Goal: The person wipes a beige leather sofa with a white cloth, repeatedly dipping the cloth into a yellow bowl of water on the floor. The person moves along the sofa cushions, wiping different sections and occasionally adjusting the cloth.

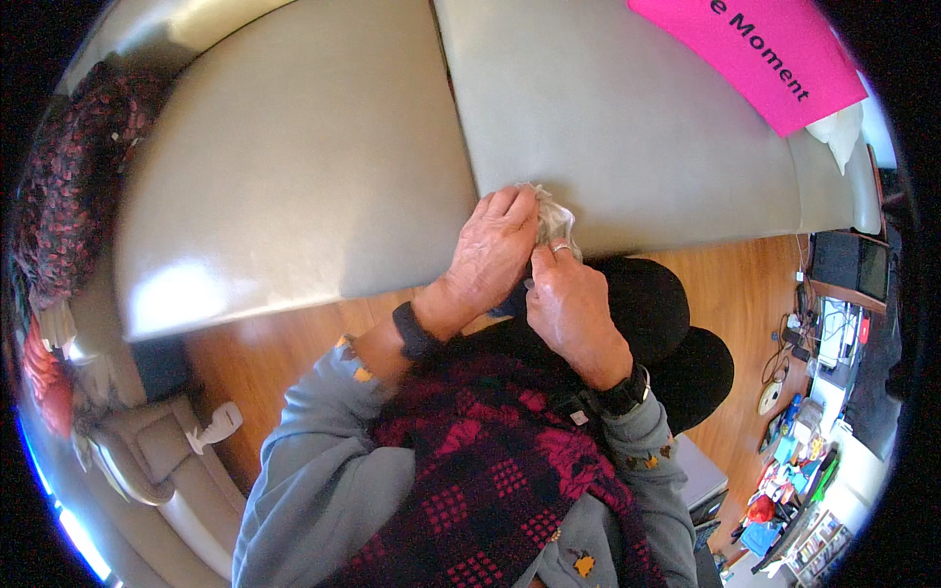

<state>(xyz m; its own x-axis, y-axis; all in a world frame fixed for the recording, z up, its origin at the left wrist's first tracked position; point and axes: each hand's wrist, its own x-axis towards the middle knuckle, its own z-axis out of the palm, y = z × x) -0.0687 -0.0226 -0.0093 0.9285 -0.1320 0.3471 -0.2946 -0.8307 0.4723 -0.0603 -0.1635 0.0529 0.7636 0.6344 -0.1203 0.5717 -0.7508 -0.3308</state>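
Note:
Both of my hands meet at the front edge of a grey-beige upholstered seat, close to the seam between two cushions. My left hand point(496, 246), fingers bent, grips the near side of a crumpled whitish cloth point(555, 220). Curled around the lower part of the same cloth is my right hand point(570, 301), which wears a ring. The cloth lies against the edge of the right cushion point(647, 147); the left cushion point(309, 169) spreads out beside it. Part of the cloth is hidden behind my fingers.
A pink item with printed words point(779, 59) lies at the upper right. A dark red patterned fabric point(73, 191) is at the far left. A white spray bottle point(217, 426) is at lower left. Cables point(779, 353) and piled household items point(786, 478) are on the right over a wood floor point(742, 294).

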